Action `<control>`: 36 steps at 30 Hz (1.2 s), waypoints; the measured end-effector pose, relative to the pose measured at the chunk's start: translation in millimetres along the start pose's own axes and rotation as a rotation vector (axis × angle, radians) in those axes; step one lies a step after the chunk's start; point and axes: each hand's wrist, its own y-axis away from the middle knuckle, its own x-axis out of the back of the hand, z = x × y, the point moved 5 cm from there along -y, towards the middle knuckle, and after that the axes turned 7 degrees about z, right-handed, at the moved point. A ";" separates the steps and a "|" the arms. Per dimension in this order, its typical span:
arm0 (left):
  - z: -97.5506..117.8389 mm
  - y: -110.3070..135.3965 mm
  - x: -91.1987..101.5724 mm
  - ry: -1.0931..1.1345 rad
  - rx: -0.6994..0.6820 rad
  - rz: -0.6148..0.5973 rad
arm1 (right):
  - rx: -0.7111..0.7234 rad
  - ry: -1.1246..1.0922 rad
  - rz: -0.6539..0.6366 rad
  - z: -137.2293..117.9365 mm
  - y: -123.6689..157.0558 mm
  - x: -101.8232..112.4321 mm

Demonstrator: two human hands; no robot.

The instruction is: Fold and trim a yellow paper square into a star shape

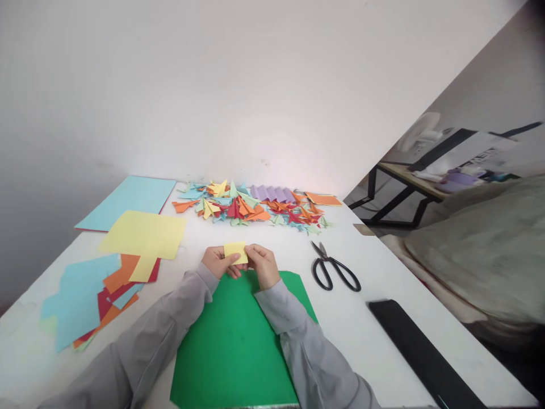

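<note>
A small yellow paper piece (235, 251) is held between both hands just above the far edge of a green paper sheet (238, 346) on the white table (374, 335). My left hand (218, 262) pinches its left side, fingers closed on it. On its right side my right hand (263, 264) grips it with curled fingers. Both arms wear grey sleeves and lie across the green sheet.
Black scissors (334, 273) lie right of the hands. A heap of folded coloured paper shapes (251, 207) sits at the far edge. Loose sheets, yellow (145, 234), light blue (130, 200) and a mixed stack (91, 301), lie left. A black flat object (419, 349) lies front right.
</note>
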 end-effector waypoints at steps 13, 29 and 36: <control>-2.7 -0.5 6.2 -0.097 0.137 -0.193 | -0.102 0.078 -0.202 -7.9 -0.4 5.9; -9.1 1.1 7.2 -0.176 0.167 -0.257 | -0.376 0.086 -0.298 6.4 2.7 9.5; -4.5 1.8 6.5 -0.188 0.141 -0.195 | -0.335 0.240 -0.348 5.9 4.0 5.7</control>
